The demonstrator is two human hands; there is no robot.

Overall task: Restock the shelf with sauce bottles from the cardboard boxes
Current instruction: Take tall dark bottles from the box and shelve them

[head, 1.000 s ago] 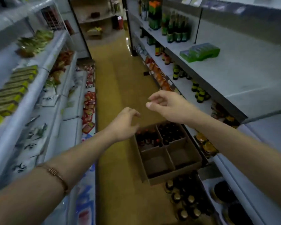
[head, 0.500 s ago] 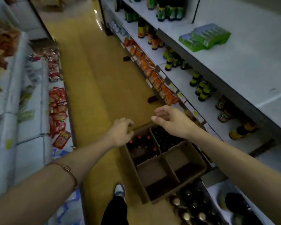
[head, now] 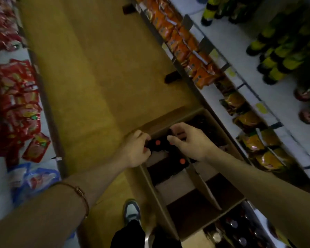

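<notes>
Both hands are down in the box (head: 195,178) on the floor, at its far-left compartment where the dark red-capped bottles (head: 157,143) stand. Left hand (head: 135,149) has its fingers curled around bottles at the left edge. Right hand (head: 188,140) hovers over the caps with fingers bent; can't tell if it's actually gripping one. The near compartments look dark. Shelf (head: 258,97) sits just to the right, with orange packets (head: 177,45).

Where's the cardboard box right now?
Head view, lower centre-right: the cardboard box sits on the aisle floor against the right-hand shelving, with both hands reaching into its far compartments among red-capped bottles.
</notes>
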